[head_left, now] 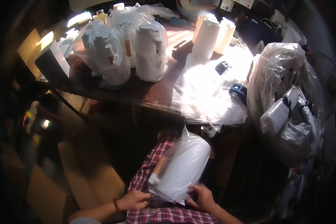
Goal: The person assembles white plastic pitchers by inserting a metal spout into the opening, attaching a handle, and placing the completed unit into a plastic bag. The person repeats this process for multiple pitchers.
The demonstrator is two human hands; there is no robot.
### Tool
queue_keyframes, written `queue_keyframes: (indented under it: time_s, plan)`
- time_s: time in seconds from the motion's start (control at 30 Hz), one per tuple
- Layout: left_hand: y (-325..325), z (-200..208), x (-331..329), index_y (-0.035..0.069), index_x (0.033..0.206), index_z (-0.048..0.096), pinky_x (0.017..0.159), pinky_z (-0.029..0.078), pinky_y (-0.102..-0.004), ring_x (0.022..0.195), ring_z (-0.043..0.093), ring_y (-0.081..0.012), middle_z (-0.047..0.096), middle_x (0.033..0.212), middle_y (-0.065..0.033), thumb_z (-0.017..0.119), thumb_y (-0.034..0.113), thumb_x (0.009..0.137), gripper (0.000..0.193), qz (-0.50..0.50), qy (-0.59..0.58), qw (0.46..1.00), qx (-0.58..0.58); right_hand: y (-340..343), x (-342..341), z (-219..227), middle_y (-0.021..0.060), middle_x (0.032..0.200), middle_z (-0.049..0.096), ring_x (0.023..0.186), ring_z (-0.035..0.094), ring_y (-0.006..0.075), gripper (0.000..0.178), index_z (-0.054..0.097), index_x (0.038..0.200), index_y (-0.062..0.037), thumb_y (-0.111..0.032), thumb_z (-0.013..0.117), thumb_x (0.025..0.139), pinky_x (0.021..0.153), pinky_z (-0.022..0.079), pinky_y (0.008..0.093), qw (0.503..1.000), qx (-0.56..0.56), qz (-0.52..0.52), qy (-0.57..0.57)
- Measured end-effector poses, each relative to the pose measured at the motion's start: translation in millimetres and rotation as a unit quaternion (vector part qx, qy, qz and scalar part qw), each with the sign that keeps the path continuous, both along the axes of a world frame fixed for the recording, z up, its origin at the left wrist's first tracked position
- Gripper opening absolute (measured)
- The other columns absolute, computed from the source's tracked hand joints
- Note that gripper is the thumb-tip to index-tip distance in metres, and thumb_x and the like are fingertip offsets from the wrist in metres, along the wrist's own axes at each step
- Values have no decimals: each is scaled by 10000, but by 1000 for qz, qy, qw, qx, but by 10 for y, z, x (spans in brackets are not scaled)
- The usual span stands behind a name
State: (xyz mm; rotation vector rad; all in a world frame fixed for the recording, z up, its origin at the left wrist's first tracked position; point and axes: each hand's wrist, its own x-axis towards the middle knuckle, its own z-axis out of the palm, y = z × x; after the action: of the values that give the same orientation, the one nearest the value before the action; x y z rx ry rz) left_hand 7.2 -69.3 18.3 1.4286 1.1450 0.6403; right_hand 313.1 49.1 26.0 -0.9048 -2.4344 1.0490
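A white jug [184, 164] with a light brown handle lies tilted across my lap inside a clear plastic bag [186, 136]. The bag's pointed corner stands up at the far end, and its near end hangs between my hands. At its lower left, my left hand [136, 199] has its fingers closed on the bag's edge. On the opposite side my right hand [202, 198] pinches the plastic by the jug's near end. Red checked cloth [168, 215] covers my lap beneath. The jug's far side is hidden.
Several bagged white jugs [151, 52] stand on the dark red table [142, 93]. Unbagged jugs [206, 37] stand farther right. Flat plastic bags [198, 89] carry a blue tape dispenser [238, 89] and a dark one [223, 67]. Right hangs a big filled bag [276, 63]; left are cardboard boxes [87, 175].
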Motion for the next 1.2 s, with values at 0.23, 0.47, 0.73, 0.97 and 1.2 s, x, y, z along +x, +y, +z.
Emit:
queue_keyframes:
  time_s: [0.23,0.47,0.73,0.97,1.2]
  plan:
    - [588,531,254,-9,929,625,731,488,-275,802,630,-146,657,855,-90,595,14,825,111,-52,-142,986,70,-9,-153,420,190,938,627,796,641,316,706,414,1295,1,-278,746,737,686,517,391,998,37,-40,-36]
    - [950,1132,647,98,1211,505,724,505,-363,1084,552,-295,513,1224,-148,654,105,827,413,-206,-130,970,15,-318,157,-152,222,1079,633,902,645,362,817,158,1469,3,-190,655,851,777,523,408,974,-95,-207,1]
    - [1587,1591,756,6,914,507,663,568,-319,657,673,-217,573,724,-92,547,-97,855,125,16,-366,884,290,-16,-169,307,167,1243,557,1089,575,250,658,301,1384,29,-139,659,857,940,471,380,858,-157,-263,412]
    - [2314,2234,176,62,930,434,556,534,-301,489,546,-149,459,809,-39,521,82,870,108,222,-398,778,433,951,-956,857,197,1183,525,1066,567,312,913,365,1371,-5,-259,872,657,915,476,401,917,199,-143,314]
    - [2913,2505,-632,68,833,466,628,494,-289,565,506,-144,456,723,-21,518,-60,792,144,316,-467,713,416,1679,-1941,1012,210,1465,300,1333,355,383,1036,185,1458,-56,-200,849,676,1073,357,455,912,119,-97,381]
